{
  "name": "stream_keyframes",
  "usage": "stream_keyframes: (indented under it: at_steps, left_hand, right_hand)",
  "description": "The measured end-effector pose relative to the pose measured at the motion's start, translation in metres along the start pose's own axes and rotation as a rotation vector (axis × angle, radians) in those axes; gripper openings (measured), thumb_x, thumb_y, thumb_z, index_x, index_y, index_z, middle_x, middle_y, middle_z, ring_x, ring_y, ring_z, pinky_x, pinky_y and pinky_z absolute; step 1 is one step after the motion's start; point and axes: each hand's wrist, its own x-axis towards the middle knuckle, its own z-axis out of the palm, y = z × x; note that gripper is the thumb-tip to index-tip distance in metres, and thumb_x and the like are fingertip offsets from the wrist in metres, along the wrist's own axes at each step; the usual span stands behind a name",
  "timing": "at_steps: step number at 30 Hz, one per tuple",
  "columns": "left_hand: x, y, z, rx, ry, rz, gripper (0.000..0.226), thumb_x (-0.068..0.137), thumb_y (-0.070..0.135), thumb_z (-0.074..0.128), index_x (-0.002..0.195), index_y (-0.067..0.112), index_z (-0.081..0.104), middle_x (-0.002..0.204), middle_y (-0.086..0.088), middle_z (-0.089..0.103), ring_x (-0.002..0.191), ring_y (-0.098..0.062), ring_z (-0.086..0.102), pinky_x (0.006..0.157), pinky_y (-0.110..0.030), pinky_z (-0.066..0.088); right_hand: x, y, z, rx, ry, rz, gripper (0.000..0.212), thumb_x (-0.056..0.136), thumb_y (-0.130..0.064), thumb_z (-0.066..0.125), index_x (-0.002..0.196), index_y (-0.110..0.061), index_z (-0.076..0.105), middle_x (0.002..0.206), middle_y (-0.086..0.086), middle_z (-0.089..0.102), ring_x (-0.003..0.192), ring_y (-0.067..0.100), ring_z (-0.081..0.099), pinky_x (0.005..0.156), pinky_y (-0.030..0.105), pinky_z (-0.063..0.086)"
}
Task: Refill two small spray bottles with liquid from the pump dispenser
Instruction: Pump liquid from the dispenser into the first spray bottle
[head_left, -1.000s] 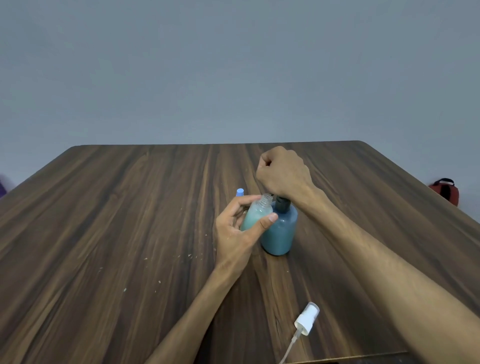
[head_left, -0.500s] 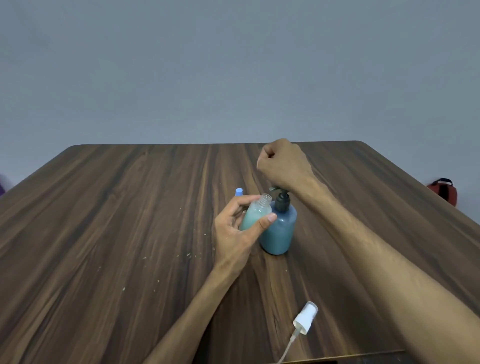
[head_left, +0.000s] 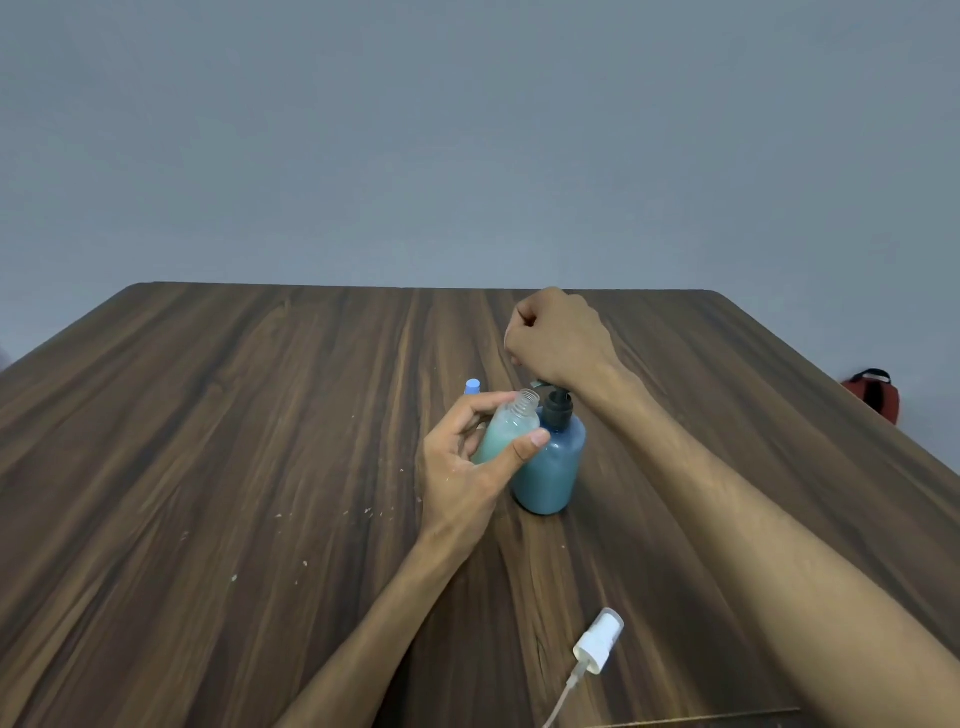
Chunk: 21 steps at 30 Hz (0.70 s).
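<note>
Spray bottle uncapped, pale teal, gripped by left hand, right hand fisted over pump dispenser

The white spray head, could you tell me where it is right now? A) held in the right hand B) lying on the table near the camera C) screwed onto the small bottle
B: the white spray head lies on the table, apart from the open-necked small bottle that the left hand holds.
</note>
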Motion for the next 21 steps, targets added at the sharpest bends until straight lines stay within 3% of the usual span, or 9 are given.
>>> stream_keyframes:
  at_steps: [3,9,14,18,21]
  left_hand:
    - [-0.0013,-0.0005,0.0001,0.008,0.001,-0.001,0.032,0.080,0.014,0.088,0.109,0.017,0.075,0.109,-0.002,0.079,0.104,-0.023,0.076,0.089,-0.028,0.060]
    - [-0.0018,-0.0008,-0.0022,0.001,0.010,-0.023,0.036,0.079,0.027,0.087,0.111,0.015,0.075,0.111,-0.008,0.079,0.105,-0.028,0.076,0.089,-0.031,0.061]
    - [-0.0012,0.0001,-0.0002,-0.004,0.014,-0.034,0.038,0.078,0.029,0.088,0.111,0.015,0.075,0.111,-0.008,0.079,0.105,-0.028,0.077,0.088,-0.029,0.061]
    - [-0.0013,-0.0014,-0.0019,0.026,0.014,-0.028,0.039,0.078,0.029,0.087,0.112,0.013,0.075,0.111,-0.006,0.079,0.105,-0.027,0.077,0.088,-0.029,0.061]
    - [-0.0017,0.0013,-0.0014,0.014,0.008,-0.025,0.037,0.078,0.021,0.093,0.110,0.013,0.075,0.109,-0.004,0.079,0.103,-0.023,0.077,0.087,-0.026,0.060]
  right_hand:
    - [-0.0016,0.0010,0.0024,-0.092,0.019,-0.008,0.018,0.081,-0.012,0.051,0.067,-0.012,0.063,0.067,0.000,0.067,0.063,0.022,0.058,0.059,0.031,0.042]
    - [-0.0046,-0.0003,0.0066,-0.123,0.053,-0.030,0.019,0.082,-0.013,0.053,0.064,-0.015,0.058,0.061,-0.003,0.056,0.057,0.017,0.047,0.055,0.030,0.032]
    - [-0.0033,-0.0006,0.0000,-0.115,0.096,-0.043,0.018,0.082,-0.011,0.052,0.065,-0.014,0.057,0.060,-0.001,0.054,0.054,0.015,0.045,0.052,0.027,0.030]
    - [-0.0065,0.0007,0.0074,-0.165,0.061,-0.026,0.014,0.079,-0.012,0.054,0.070,-0.011,0.064,0.067,0.002,0.062,0.063,0.026,0.051,0.061,0.031,0.036]
    - [-0.0044,-0.0017,0.0024,-0.112,0.105,-0.034,0.016,0.079,-0.011,0.053,0.064,-0.014,0.056,0.061,0.000,0.055,0.058,0.022,0.047,0.054,0.029,0.031]
